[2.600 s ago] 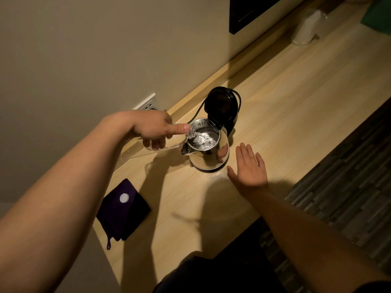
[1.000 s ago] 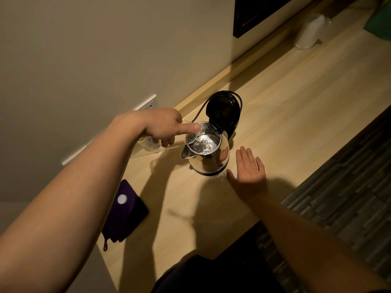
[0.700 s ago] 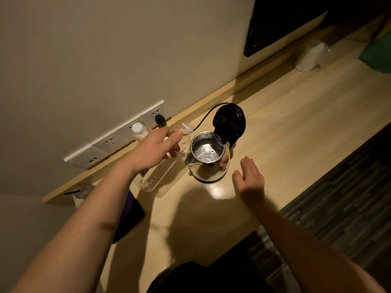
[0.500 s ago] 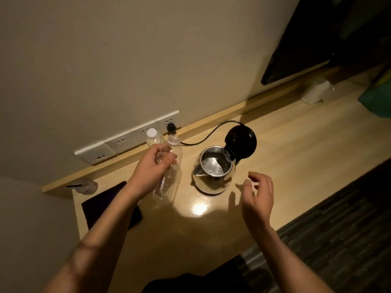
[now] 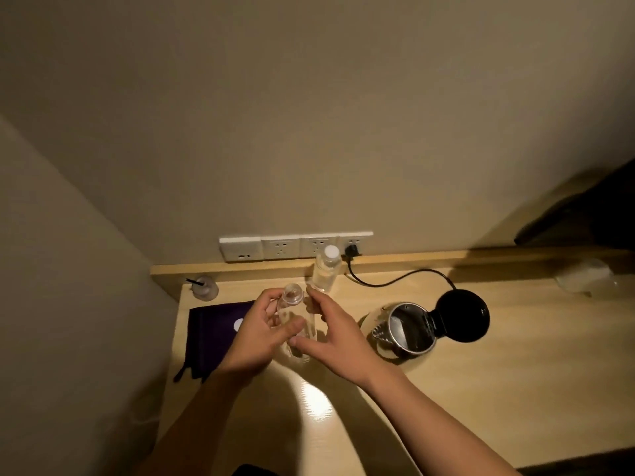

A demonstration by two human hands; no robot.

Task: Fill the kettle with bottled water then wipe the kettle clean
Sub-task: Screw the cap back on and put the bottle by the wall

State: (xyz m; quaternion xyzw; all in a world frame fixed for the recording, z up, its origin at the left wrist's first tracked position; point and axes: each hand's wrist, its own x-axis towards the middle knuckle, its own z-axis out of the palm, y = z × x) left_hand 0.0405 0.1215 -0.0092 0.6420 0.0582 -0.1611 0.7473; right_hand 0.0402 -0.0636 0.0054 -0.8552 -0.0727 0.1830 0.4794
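Both hands wrap clear, uncapped plastic bottle point(image 5: 295, 324) above wooden desk point(image 5: 481, 389): left hand point(image 5: 256, 334) fingers curled around it, right hand point(image 5: 331, 334) fingers spread along side. Looks empty, light, crushable; grip mid-body. Steel kettle point(image 5: 405, 329), lid open, just right.

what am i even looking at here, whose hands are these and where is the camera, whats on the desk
There is no machine here: a person wears one wide-angle camera on the head, looking down at their own two bare hands. The left hand and right hand together hold a clear, uncapped plastic bottle that looks empty. On the wooden desk to the right stands a steel kettle with its black lid flipped open; its cord runs to the wall sockets. A second, capped bottle stands by the wall, and a dark purple cloth lies at the left.
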